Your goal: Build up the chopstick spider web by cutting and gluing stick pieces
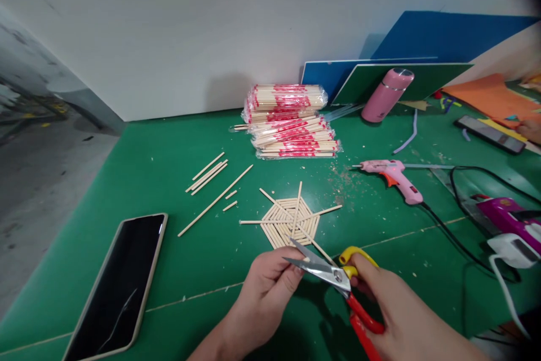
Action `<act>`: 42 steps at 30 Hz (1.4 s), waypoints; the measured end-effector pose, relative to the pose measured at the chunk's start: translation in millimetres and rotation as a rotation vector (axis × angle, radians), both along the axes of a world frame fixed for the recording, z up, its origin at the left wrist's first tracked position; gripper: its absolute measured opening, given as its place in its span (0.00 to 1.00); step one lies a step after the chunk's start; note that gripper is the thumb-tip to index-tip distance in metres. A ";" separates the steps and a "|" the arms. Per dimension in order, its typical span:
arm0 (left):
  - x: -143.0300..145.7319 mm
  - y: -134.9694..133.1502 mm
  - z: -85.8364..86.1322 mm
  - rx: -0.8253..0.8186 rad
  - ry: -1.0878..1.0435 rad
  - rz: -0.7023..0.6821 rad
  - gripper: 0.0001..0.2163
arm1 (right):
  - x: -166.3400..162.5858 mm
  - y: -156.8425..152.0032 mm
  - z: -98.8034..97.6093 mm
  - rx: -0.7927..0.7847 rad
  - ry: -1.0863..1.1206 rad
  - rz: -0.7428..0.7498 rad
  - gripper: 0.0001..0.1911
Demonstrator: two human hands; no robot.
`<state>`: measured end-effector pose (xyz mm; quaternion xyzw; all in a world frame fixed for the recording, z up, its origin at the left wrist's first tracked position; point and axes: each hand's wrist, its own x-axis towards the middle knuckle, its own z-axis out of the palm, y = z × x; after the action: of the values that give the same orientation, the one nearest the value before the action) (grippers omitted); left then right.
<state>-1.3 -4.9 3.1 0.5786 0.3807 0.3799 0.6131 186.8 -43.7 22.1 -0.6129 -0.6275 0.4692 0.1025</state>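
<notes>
My right hand point(389, 299) grips a pair of scissors point(323, 271) with red and yellow handles, the blades parted and pointing left. Pinched between thumb and finger of my left hand point(270, 288) is a thin wooden stick point(306, 260); only its pale tip shows, between the blades, and the rest is hidden. Just beyond both hands lies a web-like hexagon of wooden sticks point(291, 220), with longer sticks jutting out as spokes. Left of it are one long loose stick point(215, 200), several shorter sticks point(209, 175) and a few small cut pieces point(230, 200).
Plastic-wrapped stick bundles point(291, 124) are piled against the wall. To the right lie a pink glue gun point(393, 175) with its cord and a purple power strip point(511, 217). A pink bottle point(386, 96) stands behind. A phone point(120, 285) occupies the left side. Another person's hand point(530, 130) shows far right.
</notes>
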 end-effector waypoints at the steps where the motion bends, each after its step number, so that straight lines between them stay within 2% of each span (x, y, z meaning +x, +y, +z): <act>1: 0.3 0.1 -0.1 -0.002 -0.005 -0.001 0.09 | -0.4 -0.2 -0.6 0.000 0.006 -0.002 0.13; 7: 1.9 -0.6 -3.2 -0.060 -0.041 0.001 0.10 | 0.9 -2.2 -8.6 -0.014 0.036 -0.013 0.12; 11: -0.3 -1.3 -6.6 -0.130 -0.055 -0.005 0.10 | 0.8 -0.8 -7.1 -0.025 0.017 -0.008 0.12; 19: -7.1 2.4 -15.3 -0.381 -0.151 -0.124 0.07 | 5.2 1.0 -0.1 0.036 -0.148 0.069 0.18; 22: -5.2 1.7 -14.2 -0.484 -0.209 -0.158 0.09 | 9.1 1.1 0.1 0.072 -0.143 0.097 0.16; 26: 0.1 -2.9 -10.4 -0.592 -0.278 -0.108 0.09 | 12.7 2.3 1.0 0.121 -0.118 0.146 0.11; 32: 1.7 -4.3 -6.5 -0.727 -0.352 -0.093 0.13 | 13.7 -0.1 -4.8 0.130 -0.097 0.130 0.12; 36: -0.7 -1.5 -13.0 -0.657 -0.346 -0.068 0.10 | 11.6 -2.6 -10.3 0.124 -0.088 0.069 0.11; 39: -0.8 0.2 -18.5 -0.502 -0.337 0.002 0.10 | 9.2 -0.9 -13.2 0.101 -0.137 0.026 0.10; 42: 0.2 2.4 -17.8 -0.307 -0.199 0.045 0.10 | 6.9 1.9 -14.1 0.097 -0.155 -0.008 0.10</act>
<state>-1.1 -2.5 -14.7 0.4291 0.3843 0.3863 0.7204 193.6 -41.7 8.0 -0.6441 -0.6531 0.3891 0.0847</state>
